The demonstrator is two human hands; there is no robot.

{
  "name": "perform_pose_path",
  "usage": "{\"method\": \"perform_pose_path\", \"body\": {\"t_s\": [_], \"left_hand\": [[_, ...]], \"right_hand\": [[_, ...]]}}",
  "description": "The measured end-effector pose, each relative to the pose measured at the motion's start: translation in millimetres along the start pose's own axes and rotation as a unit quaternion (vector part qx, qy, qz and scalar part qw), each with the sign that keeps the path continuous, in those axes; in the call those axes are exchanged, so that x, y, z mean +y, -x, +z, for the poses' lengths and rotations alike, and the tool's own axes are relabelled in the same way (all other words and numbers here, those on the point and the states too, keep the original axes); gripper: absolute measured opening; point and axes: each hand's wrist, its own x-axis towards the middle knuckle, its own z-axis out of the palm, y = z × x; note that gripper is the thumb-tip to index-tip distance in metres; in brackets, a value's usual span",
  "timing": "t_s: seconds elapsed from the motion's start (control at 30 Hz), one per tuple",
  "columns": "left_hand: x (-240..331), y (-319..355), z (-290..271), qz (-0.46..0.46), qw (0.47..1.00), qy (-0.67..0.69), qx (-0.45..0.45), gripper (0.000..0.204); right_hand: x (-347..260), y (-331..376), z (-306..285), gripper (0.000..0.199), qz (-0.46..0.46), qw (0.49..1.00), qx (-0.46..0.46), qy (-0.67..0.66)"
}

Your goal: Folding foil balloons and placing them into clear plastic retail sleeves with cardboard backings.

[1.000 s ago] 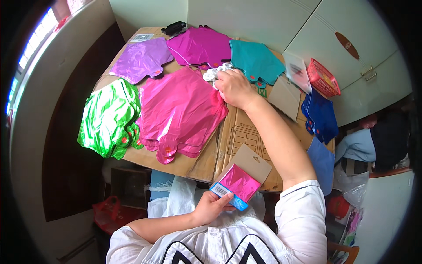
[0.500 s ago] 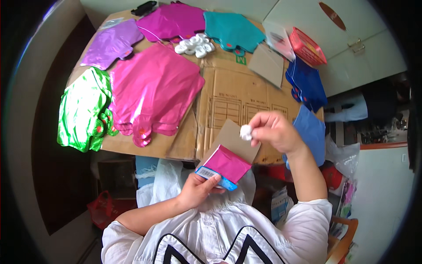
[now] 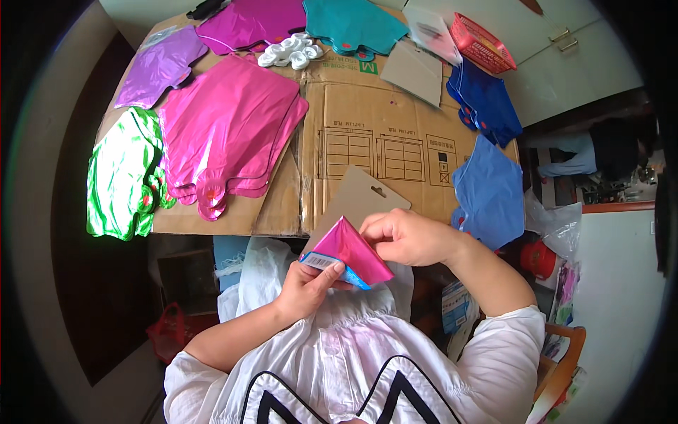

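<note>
My left hand (image 3: 300,290) grips the lower edge of a brown cardboard hang card (image 3: 353,191), thumb over its blue barcoded strip (image 3: 339,271). Folded pink foil (image 3: 350,253) is tucked behind that strip and now stands as a peaked fold. My right hand (image 3: 409,239) is curled at the foil's right side, its fingertips partly hidden between foil and card. Whatever those fingers pinch is out of sight. Beyond, on the table, lie a stack of pink foil sheets (image 3: 229,127) and a pile of small white rolls (image 3: 289,51).
Cardboard (image 3: 353,106) covers the table. Foil stacks in green (image 3: 121,173), purple (image 3: 159,67), magenta (image 3: 251,25), teal (image 3: 353,25), dark blue (image 3: 484,99) and light blue (image 3: 489,191) surround it. A red basket (image 3: 482,44) and a grey-brown card (image 3: 415,73) are at the far right.
My right hand has moved down and left to the foil, and the small white piece it pinched is no longer visible. The foil's right side has lifted into a peak.
</note>
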Motion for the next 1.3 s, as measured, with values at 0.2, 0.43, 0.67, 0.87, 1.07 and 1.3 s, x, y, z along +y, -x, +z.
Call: {"method": "perform_pose_path", "body": {"t_s": [0.2,0.43,0.67,0.87,1.07,1.3], "left_hand": [[3.6,-3.0,10.3,0.020,0.998,0.015,0.060,0.023],[10.2,-4.9,15.1,0.004,0.995,0.039,0.089,0.024],[12.8,-4.2,14.5,0.008,0.996,0.026,0.083,0.023],[11.4,-3.4,14.0,-0.005,0.995,0.038,0.093,0.023],[7.2,-4.1,13.9,-0.006,0.994,0.043,0.097,0.023],[5.0,-5.2,12.4,0.008,0.994,0.046,0.100,0.021]], "right_hand": [[13.6,-14.4,-6.7,0.023,0.125,0.931,-0.024,-0.343],[3.3,-23.2,-5.9,0.030,0.111,0.982,0.018,-0.152],[-6.6,-21.0,-10.9,0.025,0.098,0.992,0.038,-0.072],[-3.2,-27.7,-11.1,0.015,0.123,0.979,0.066,-0.149],[3.0,-34.2,-9.3,0.014,0.143,0.981,0.073,-0.106],[-4.8,-35.5,-6.5,0.013,0.106,0.986,0.105,0.068]]}}
